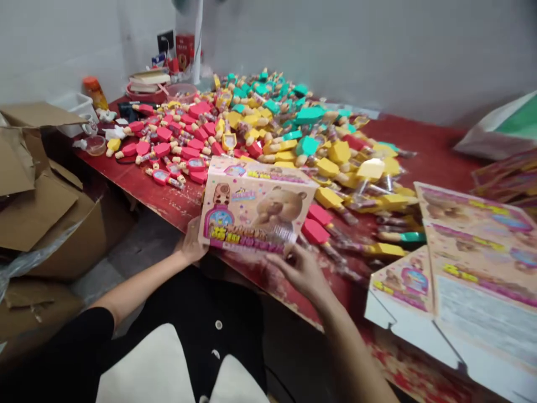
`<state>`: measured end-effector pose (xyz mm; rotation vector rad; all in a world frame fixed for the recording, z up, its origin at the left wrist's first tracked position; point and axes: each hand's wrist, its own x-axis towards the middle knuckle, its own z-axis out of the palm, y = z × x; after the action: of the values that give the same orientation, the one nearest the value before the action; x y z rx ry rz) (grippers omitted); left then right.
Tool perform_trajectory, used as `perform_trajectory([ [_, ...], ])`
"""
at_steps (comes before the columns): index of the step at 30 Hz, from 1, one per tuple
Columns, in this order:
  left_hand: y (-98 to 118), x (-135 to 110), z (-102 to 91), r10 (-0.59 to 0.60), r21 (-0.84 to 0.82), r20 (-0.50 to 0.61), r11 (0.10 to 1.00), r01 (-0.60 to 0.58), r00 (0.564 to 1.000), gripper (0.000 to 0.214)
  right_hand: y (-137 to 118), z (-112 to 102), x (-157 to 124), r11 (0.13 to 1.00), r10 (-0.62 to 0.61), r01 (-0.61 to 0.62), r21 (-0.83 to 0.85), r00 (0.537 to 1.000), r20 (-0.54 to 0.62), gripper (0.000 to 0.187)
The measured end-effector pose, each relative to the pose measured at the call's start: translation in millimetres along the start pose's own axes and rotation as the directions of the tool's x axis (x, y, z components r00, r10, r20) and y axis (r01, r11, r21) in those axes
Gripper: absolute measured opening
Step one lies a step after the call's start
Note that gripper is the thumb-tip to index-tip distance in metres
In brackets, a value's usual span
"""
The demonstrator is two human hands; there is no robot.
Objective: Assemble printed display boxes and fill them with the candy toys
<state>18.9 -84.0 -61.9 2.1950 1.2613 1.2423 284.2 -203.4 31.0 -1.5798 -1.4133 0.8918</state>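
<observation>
Pink bear-printed cardboard box [255,204] held between bare hands: left hand [191,243], fingers hidden behind it; right hand [298,272], fingers spread on its edge; a slack grip could drop it.

Pink and yellow lettering on the bear-printed carton [255,204] and flat card blanks [478,246]: too blurred to read.
</observation>
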Motion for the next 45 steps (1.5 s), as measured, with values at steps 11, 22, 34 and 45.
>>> perform_trajectory([
  [11, 5.5, -4.9, 10.9, 0.251, 0.207, 0.231, 0.931, -0.299, 0.94, 0.043, 47.4, 34.1, 95.2, 0.969, -0.2, 0.087, -0.23, 0.822, -0.533, 0.025],
  [22, -4.6, 3.9, 6.0, 0.242, 0.062, 0.159, 0.965, -0.254, 0.957, 0.037, 64.5, 15.8, 123.6, 0.937, -0.287, 0.197, -0.289, 0.907, -0.309, 0.02],
  [34, -19.0, 10.9, -29.8, 0.199, 0.297, 0.19, 0.922, -0.25, 0.961, 0.045, 69.2, 14.5, 130.8, 0.923, -0.325, 0.277, -0.267, 0.933, -0.155, 0.017],
  [45, -25.8, 15.3, -40.4, -0.056, -0.043, -0.102, 0.998, 0.052, 0.993, 0.044, 66.5, 22.5, 121.0, 0.938, -0.241, 0.204, -0.281, 0.965, -0.103, 0.025],
])
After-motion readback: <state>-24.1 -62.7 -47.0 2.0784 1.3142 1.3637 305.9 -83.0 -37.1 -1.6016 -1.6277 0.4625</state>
